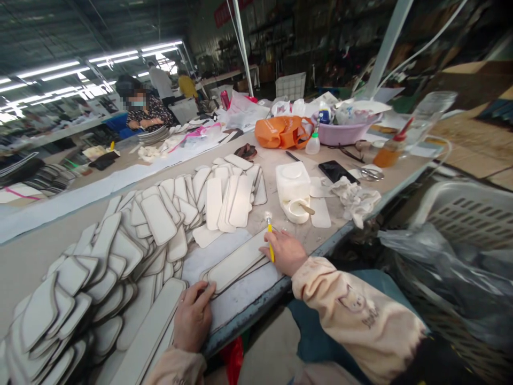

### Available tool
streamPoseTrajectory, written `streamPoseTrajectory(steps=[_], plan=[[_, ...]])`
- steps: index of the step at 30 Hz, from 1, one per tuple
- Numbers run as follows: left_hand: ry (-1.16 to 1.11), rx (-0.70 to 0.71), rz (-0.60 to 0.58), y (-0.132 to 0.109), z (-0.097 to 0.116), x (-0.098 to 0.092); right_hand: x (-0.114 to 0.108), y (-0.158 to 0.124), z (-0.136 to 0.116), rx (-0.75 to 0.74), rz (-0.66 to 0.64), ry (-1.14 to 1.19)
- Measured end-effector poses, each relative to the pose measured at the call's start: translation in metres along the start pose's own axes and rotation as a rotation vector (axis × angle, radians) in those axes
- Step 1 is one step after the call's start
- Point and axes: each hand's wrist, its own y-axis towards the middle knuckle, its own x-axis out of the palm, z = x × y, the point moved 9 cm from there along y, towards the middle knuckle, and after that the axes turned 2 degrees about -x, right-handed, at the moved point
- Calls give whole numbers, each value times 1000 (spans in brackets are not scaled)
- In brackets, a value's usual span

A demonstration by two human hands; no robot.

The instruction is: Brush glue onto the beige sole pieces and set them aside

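Observation:
My right hand (286, 252) is closed round the yellow handle of a small brush (271, 245), whose white-smeared tip points away from me. Beneath that hand lies the far end of a long pale panel (240, 261) with rounded corners, stacked on one or more similar panels. At the near end of the stack, my left hand (194, 315) rests its outstretched fingers on the panel's edge. A white plastic container (294, 184) with a cut-open mouth and a flat stick in it stands just beyond the brush. A whitish sheet (234, 302) lies under the panels.
Heaps of pale rounded pieces (158, 214) cover the table's left side. Crumpled white cloth (355, 198), a black phone (339, 172), an orange bag (282, 132) and a purple basin (344, 133) lie beyond. A plastic basket (473, 214) stands right; a co-worker (146, 112) sits far left.

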Motion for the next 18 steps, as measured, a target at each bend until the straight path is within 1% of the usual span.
streamPoseTrajectory(steps=[2, 4, 7, 10, 12, 14, 16, 18], plan=[[0, -7, -2, 0, 0, 0, -4, 1, 10, 53, -7, -42], [0, -14, -6, 0, 0, -1, -5, 3, 18, 109, 4, -36], [-20, -36, -7, -1, -1, -1, -6, 5, 30, 200, 50, 37], [-60, -62, -2, -2, -5, 0, -6, 8, 40, 261, 105, 143], [-99, -94, 0, -3, -8, -1, -12, 9, 40, 248, 180, 256], [-142, -166, 19, -1, -14, -8, -21, 10, 33, 172, 268, 425], [-169, -258, 63, 4, -20, -21, -33, 11, 24, 98, 344, 625], [-199, -336, 81, 17, -23, -35, -44, 13, 17, 81, 397, 804]])
